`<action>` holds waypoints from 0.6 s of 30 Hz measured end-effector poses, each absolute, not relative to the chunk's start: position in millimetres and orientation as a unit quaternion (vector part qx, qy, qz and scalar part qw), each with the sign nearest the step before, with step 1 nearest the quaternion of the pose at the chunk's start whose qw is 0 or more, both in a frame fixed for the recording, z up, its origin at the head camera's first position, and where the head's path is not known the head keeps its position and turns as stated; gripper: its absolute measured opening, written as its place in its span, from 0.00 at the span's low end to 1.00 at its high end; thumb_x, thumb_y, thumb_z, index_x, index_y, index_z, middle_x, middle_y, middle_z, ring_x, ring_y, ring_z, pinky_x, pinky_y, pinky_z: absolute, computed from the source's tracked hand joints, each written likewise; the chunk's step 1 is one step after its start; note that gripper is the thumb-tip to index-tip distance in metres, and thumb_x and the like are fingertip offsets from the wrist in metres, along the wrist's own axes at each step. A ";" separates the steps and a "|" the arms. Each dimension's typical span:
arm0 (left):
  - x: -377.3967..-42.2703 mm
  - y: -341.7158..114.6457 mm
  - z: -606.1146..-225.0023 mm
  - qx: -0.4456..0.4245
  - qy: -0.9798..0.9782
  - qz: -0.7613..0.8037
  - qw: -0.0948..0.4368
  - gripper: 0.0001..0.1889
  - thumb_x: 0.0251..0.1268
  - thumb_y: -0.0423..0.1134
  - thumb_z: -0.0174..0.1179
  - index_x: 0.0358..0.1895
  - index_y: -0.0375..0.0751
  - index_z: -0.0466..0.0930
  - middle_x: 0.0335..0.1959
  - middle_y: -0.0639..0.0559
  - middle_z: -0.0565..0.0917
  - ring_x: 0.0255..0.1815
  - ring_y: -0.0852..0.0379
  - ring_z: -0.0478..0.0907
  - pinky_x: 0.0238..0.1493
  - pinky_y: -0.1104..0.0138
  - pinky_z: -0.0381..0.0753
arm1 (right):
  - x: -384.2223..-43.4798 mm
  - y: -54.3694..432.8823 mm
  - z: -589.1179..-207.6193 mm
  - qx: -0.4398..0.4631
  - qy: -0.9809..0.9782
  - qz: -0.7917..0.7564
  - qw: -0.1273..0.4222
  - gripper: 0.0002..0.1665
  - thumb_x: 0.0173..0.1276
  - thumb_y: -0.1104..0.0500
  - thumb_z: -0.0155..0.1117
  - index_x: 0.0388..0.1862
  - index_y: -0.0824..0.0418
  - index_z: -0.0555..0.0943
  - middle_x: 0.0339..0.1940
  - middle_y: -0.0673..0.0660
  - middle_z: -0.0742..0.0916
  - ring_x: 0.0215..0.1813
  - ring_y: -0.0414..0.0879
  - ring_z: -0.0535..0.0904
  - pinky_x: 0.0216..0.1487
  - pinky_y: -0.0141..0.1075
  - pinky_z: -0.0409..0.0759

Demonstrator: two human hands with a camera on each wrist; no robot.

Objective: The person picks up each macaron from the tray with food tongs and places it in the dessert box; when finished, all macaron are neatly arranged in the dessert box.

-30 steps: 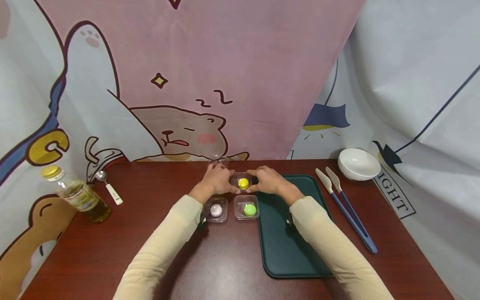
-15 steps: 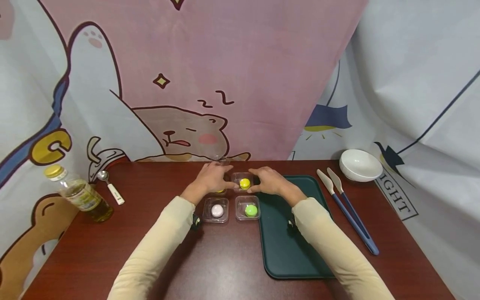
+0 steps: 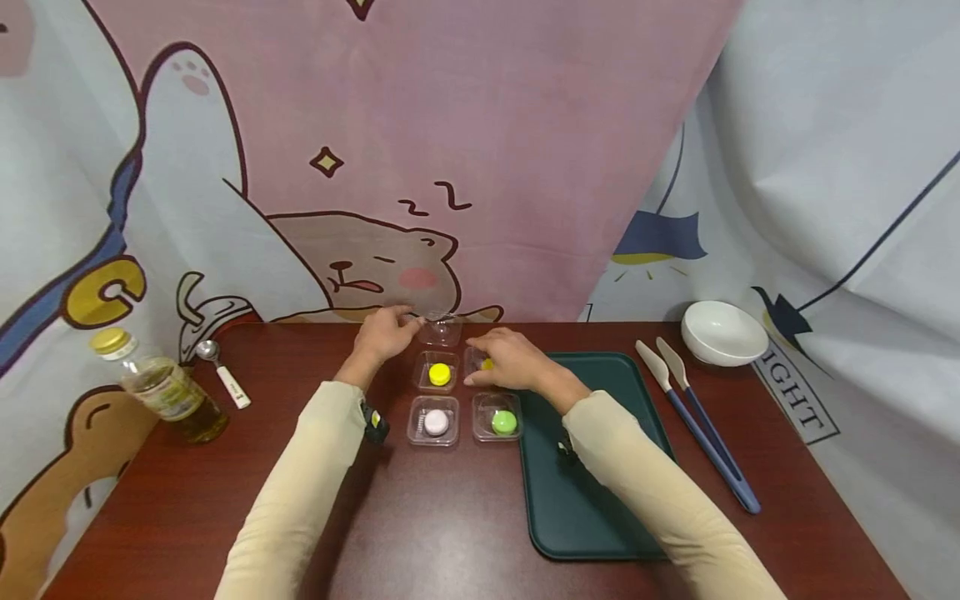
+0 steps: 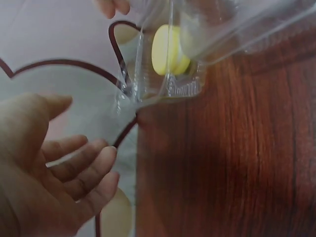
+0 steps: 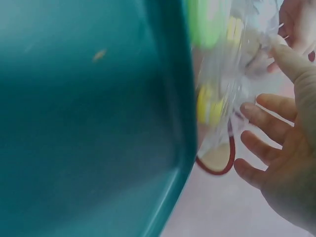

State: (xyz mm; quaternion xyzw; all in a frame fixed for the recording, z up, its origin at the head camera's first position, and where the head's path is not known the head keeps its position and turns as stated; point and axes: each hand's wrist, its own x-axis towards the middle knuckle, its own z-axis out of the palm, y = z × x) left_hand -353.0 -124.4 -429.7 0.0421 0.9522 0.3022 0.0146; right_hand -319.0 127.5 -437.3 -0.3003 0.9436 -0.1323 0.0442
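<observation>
On the dark red-brown wooden table [image 3: 225, 492], four small clear plastic boxes are sitting in a two-by-two cluster, and a fifth, empty clear plastic box [image 3: 441, 329] is lying just behind them by the cartoon-printed cloth backdrop [image 3: 450, 150]. The person's left hand [image 3: 384, 332] is hovering beside that empty box, its fingertips reaching toward the box's edge; from the left wrist view the fingers [image 4: 81, 168] are lying apart and loosely bent, gripping nothing. The right hand [image 3: 504, 360] is resting over the rear right clear box holding a yellow round macaron [image 3: 486, 364], covering most of it; the right wrist view is showing its fingers [image 5: 266, 123] spread and nearly straight next to the clear plastic, and whether they are pressing on the box I cannot tell. The rear left clear box with a yellow macaron [image 3: 438, 374] is sitting uncovered between the two hands. In front, the clear box with a pale pink macaron [image 3: 436, 422] and the clear box with a green macaron [image 3: 503, 422] are standing side by side, the latter just beside the dark green rectangular plastic tray [image 3: 592, 508]. Left of everything, a yellow-capped oil bottle [image 3: 159, 387] and a white-handled metal spoon [image 3: 219, 372] are lying well apart from the boxes; on the right, blue-handled tongs [image 3: 697, 417] and a white round bowl [image 3: 723, 332] are resting.
</observation>
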 end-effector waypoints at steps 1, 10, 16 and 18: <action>-354.5 -125.8 -431.3 0.030 0.952 0.305 0.020 0.29 0.75 0.54 0.53 0.70 0.39 0.74 0.61 0.39 0.83 0.64 0.37 0.78 0.65 0.46 0.76 | -319.1 123.5 -437.2 -0.306 0.943 -0.123 0.046 0.46 0.64 0.36 0.71 0.74 0.60 0.73 0.69 0.58 0.82 0.74 0.58 0.72 0.76 0.55 0.66; -363.5 -124.3 -443.5 -0.042 0.917 0.384 0.097 0.21 0.76 0.49 0.57 0.60 0.37 0.82 0.40 0.41 0.89 0.34 0.52 0.87 0.32 0.66 0.86 | -321.8 93.5 -439.2 -0.290 0.953 -0.057 0.063 0.46 0.64 0.33 0.69 0.74 0.56 0.73 0.70 0.55 0.81 0.76 0.57 0.69 0.77 0.56 0.63; -365.2 -120.1 -448.5 -0.062 0.901 0.416 0.107 0.18 0.74 0.46 0.58 0.52 0.34 0.86 0.43 0.41 0.91 0.35 0.53 0.89 0.31 0.66 0.85 | -325.3 85.0 -440.4 -0.294 0.954 -0.039 0.055 0.44 0.62 0.33 0.70 0.71 0.56 0.77 0.66 0.55 0.84 0.73 0.57 0.72 0.75 0.55 0.65; -366.2 -119.8 -450.5 -0.068 0.895 0.425 0.117 0.18 0.74 0.46 0.59 0.52 0.35 0.87 0.45 0.42 0.91 0.36 0.54 0.89 0.33 0.65 0.85 | -326.0 83.6 -440.7 -0.296 0.953 -0.033 0.054 0.44 0.62 0.32 0.70 0.70 0.56 0.78 0.65 0.55 0.85 0.72 0.57 0.72 0.75 0.54 0.66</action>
